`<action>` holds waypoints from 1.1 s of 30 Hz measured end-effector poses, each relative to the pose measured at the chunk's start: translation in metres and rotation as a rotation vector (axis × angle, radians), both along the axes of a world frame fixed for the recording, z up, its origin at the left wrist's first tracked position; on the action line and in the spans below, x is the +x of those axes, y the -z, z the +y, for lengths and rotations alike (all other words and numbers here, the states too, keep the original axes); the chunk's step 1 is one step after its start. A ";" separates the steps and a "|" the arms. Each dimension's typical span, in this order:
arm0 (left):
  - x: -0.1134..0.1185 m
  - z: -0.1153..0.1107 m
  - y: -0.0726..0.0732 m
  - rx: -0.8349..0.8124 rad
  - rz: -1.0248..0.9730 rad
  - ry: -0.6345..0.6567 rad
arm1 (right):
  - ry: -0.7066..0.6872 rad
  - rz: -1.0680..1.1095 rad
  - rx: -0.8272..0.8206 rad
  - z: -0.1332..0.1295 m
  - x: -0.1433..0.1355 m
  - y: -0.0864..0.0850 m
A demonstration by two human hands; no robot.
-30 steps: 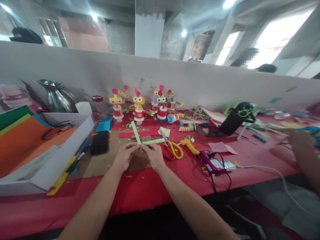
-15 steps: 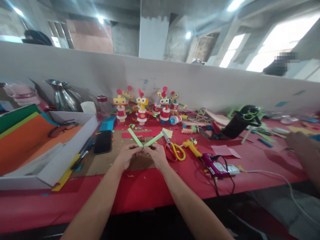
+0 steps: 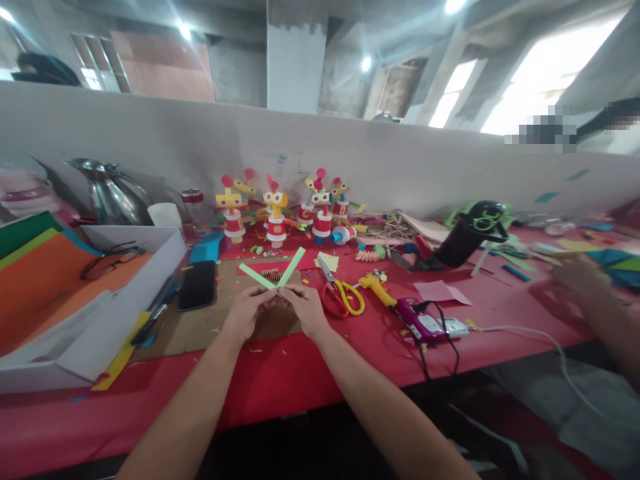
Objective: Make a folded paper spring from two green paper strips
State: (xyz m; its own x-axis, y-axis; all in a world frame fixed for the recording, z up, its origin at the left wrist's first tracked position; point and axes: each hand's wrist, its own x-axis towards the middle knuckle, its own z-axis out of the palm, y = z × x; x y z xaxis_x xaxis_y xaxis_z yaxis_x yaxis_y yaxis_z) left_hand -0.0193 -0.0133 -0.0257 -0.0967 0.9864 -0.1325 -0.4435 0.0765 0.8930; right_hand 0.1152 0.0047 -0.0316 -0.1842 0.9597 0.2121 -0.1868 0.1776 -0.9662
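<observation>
My left hand (image 3: 246, 311) and my right hand (image 3: 306, 308) meet over a brown cardboard sheet (image 3: 210, 327) on the red table. Together they pinch the crossing point of two light green paper strips (image 3: 273, 271), whose free ends stick up and away in a V shape. A small folded paper spring (image 3: 271, 273) lies on the cardboard just behind the strips. Yellow-handled scissors (image 3: 341, 295) lie right of my right hand.
Several paper-cup robot figures (image 3: 276, 213) stand by the back wall. A black phone (image 3: 198, 285), a white box with coloured paper and glasses (image 3: 75, 293), and a metal jug (image 3: 111, 193) are to the left. A purple glue gun (image 3: 417, 321) with cable and another person's hand (image 3: 583, 280) are to the right.
The two green strips have been folded over each other: the ends swung from an L shape into a narrower V. My hands stayed in place.
</observation>
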 end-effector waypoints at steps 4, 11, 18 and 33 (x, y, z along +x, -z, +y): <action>0.004 -0.002 -0.003 0.012 0.017 -0.009 | 0.025 -0.014 -0.026 0.001 0.001 0.000; 0.010 -0.003 -0.002 -0.014 -0.012 0.053 | 0.038 0.016 -0.097 0.005 0.004 0.002; 0.012 -0.001 0.002 0.062 0.005 -0.014 | 0.095 -0.009 -0.018 0.004 -0.001 0.006; 0.014 -0.003 -0.001 0.054 -0.010 -0.027 | 0.059 0.026 -0.091 0.002 0.001 -0.002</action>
